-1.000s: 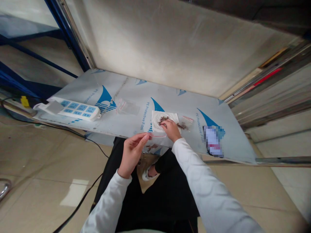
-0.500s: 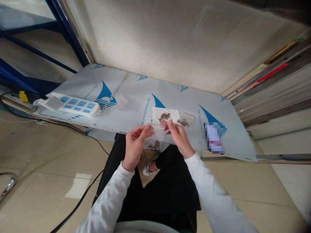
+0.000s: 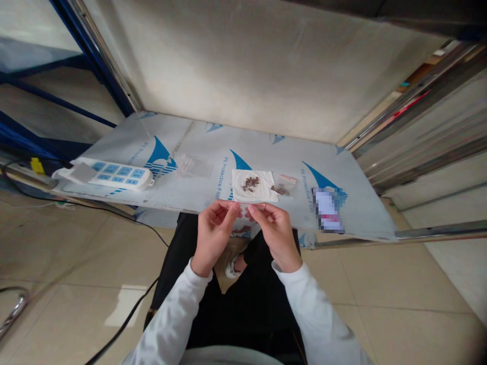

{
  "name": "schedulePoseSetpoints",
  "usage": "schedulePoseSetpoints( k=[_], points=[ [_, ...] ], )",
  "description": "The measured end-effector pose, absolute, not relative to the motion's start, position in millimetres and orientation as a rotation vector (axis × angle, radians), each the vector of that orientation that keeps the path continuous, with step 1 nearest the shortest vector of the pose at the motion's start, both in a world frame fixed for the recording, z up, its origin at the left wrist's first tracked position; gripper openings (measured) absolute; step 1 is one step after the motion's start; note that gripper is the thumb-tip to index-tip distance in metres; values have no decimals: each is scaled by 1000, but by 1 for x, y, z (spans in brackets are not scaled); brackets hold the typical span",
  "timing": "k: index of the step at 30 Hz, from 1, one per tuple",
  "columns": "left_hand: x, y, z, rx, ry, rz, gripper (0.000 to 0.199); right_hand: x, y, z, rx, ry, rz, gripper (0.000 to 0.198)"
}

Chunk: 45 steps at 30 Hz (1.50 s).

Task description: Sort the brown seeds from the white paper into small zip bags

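Between my hands hangs a small clear zip bag (image 3: 241, 231) with several brownish metal pieces at its bottom, just off the table's front edge. My left hand (image 3: 215, 225) pinches the left part of its red-lined top. At the right part of that top, my right hand (image 3: 272, 228) pinches with thumb and forefinger, close to the left thumb. Just beyond my fingers lies a white cloth or paper (image 3: 262, 191) with a pile of small screw-like pieces (image 3: 250, 183) on it. A second zip bag (image 3: 286, 185) with similar pieces lies to its right.
On the film-covered table (image 3: 198, 137), a white power strip (image 3: 122, 175) lies at the left. Flat clear bags (image 3: 195, 167) are left of the cloth, and a pixelated phone-like object (image 3: 329, 210) is at the right. A black cable (image 3: 125, 322) runs across the floor.
My right hand has come down and left along the bag's top, so both thumbs are now nearly together. The camera view has shifted slightly.
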<state>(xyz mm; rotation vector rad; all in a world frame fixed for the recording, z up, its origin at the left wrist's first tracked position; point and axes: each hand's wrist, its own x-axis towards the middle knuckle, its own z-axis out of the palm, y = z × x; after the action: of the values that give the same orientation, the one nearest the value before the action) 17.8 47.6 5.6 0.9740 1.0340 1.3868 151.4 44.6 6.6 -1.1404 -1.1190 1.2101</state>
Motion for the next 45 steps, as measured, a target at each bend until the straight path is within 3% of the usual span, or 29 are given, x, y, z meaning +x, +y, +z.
schedulePoseSetpoints(
  k=[20,25,33,38,45],
  points=[
    [30,49,10,1128,1006,1212,19,169,34,5,-1153,-1080,1237,19],
    [35,48,5,1139,1058,1244,17,173,31,5,-1216,-1111,1091,16],
    [33,50,4,1273,1102,1228,23,167,36,5,-1182,-1093,1137,21],
    [31,60,5,1256,999,1124,37,181,46,2,-1194,-1081,1149,21],
    [-8,94,-22,1196,1271,1258,47,278,137,-28,-1667,-1134,662,44]
  ],
)
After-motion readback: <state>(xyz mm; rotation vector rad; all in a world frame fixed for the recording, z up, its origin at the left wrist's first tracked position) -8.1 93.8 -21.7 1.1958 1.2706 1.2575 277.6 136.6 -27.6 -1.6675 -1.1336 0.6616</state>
